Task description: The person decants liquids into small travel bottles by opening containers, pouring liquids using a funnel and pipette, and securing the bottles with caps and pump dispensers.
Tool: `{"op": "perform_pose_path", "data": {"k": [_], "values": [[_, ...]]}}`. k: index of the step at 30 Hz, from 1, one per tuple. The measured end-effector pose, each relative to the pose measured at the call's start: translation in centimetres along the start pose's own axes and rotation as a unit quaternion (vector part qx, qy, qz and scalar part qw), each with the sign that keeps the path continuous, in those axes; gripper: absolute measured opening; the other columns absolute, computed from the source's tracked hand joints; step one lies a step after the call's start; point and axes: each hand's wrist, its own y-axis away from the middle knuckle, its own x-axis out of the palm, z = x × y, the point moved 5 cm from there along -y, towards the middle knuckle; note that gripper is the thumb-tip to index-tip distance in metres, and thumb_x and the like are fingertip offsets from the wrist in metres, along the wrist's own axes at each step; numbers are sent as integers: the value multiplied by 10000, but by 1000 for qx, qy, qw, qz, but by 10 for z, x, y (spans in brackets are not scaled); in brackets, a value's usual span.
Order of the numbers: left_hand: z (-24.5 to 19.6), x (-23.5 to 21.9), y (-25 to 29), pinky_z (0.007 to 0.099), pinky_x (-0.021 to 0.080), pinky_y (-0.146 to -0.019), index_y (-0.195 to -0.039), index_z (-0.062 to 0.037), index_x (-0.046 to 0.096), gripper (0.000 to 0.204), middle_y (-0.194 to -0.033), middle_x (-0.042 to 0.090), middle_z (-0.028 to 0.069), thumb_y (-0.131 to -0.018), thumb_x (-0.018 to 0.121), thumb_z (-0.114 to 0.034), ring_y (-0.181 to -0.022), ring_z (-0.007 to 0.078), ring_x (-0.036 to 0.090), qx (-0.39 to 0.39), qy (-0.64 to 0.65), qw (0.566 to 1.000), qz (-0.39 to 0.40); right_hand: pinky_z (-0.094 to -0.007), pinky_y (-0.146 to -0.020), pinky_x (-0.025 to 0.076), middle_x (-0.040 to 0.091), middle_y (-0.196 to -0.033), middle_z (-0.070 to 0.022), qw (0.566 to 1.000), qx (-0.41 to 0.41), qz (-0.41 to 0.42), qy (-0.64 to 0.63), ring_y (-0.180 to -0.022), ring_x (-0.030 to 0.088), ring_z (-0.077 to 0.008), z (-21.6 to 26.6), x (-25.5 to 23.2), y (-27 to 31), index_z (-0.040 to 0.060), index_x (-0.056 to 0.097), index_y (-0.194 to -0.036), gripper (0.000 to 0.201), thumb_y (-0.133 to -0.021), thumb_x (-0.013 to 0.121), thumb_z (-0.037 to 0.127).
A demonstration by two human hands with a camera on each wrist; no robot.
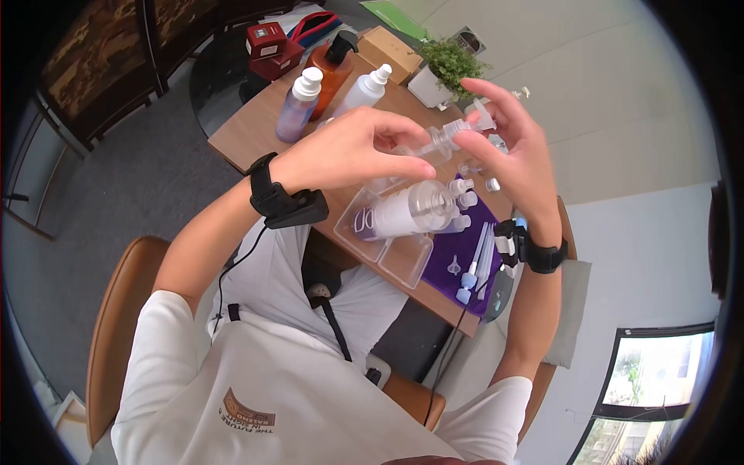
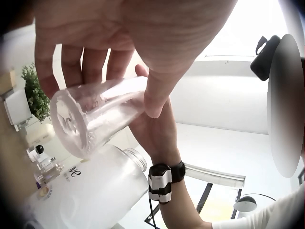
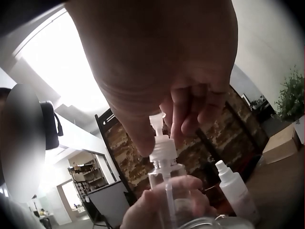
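Observation:
My left hand [image 1: 349, 151] grips a small clear plastic bottle [image 2: 102, 114], its fingers along one side and the thumb on the other. At the bottle's neck, my right hand [image 1: 515, 159] holds the translucent pump top [image 3: 163, 149] between thumb and fingers. A thin dip tube [image 3: 169, 195] runs down inside the clear bottle. Just below both hands stands a large translucent bottle [image 1: 403, 213] with dark lettering and an uncapped neck. Beneath it lies a clear plastic tray [image 1: 408, 267].
A purple mat [image 1: 440, 267] carries small white-capped bottles [image 1: 465, 200] and blue-and-white slim tools [image 1: 469, 280]. Toward the back stand an amber pump bottle [image 1: 325, 66], a bluish bottle [image 1: 298, 108], a white spray bottle [image 1: 364, 89], a cardboard box [image 1: 390, 53] and a potted plant [image 1: 449, 66].

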Motion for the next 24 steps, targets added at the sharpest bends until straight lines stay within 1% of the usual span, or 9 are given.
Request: {"op": "perform_pose_path", "data": {"k": [1,4,7,10,13,16,19,22,24], "values": [[0,1,0,254,496,-833,-1131,9,714,422,-985,692,5,-908,853,-321,-906,79,601,0,-1,1000,2,-269,-837,514,722,-1162,-59,1000,3,-10,26,-911,598,-91,-1,1,0,57,550,-1503,661,-906,820,141],[1,0,-1,252,494,-840,-1130,9,714,419,-984,692,2,-907,856,-317,-914,76,602,-7,-3,1000,4,-267,-808,516,715,-1104,-36,996,-52,-12,-67,-855,576,-87,-7,6,-1,59,466,-1568,784,-888,843,159],[2,0,-2,253,495,-848,-1127,11,712,423,-986,694,3,-905,859,-318,-919,75,603,-15,-7,1000,5,-256,-813,510,703,-1113,-36,992,12,10,-128,-840,559,-82,-8,-1,-1,49,374,-1618,901,-869,864,157],[4,2,-4,260,498,-862,-1123,13,710,425,-986,696,9,-904,859,-320,-922,79,605,-2,-19,1000,0,-246,-814,507,698,-1189,-68,998,39,17,-38,-876,588,-81,-12,-4,-1,34,329,-1635,927,-876,854,125],[5,4,-5,272,500,-884,-1121,13,710,417,-988,699,18,-907,856,-313,-934,89,609,12,-17,1000,-4,-249,-830,516,705,-1211,-81,997,35,21,-70,-911,613,-89,-11,3,0,17,306,-1639,909,-898,827,92],[3,3,-4,282,499,-908,-1118,14,710,403,-991,704,27,-911,851,-302,-950,100,613,12,-28,1000,-5,-264,-846,528,706,-1151,-73,980,-26,2,-195,-938,635,-98,-12,6,-1,10,289,-1643,908,-907,815,77],[2,4,-4,287,499,-921,-1115,14,710,393,-993,706,32,-913,848,-294,-959,108,616,17,-40,999,-1,-275,-862,537,687,-1204,-85,982,22,44,-181,-951,647,-111,-12,0,1,16,290,-1645,911,-904,817,68],[4,5,-5,289,501,-923,-1112,11,711,388,-994,707,33,-911,848,-292,-959,111,618,42,-41,998,1,-275,-867,540,680,-1260,-106,991,9,34,-133,-975,658,-118,-20,-2,0,27,306,-1643,893,-908,813,67],[4,7,-5,292,504,-921,-1108,10,712,385,-994,709,34,-910,848,-291,-956,113,620,45,-20,999,-4,-275,-870,543,691,-1218,-95,992,21,28,-125,-979,658,-119,-21,0,0,31,310,-1642,890,-909,814,70]]}}
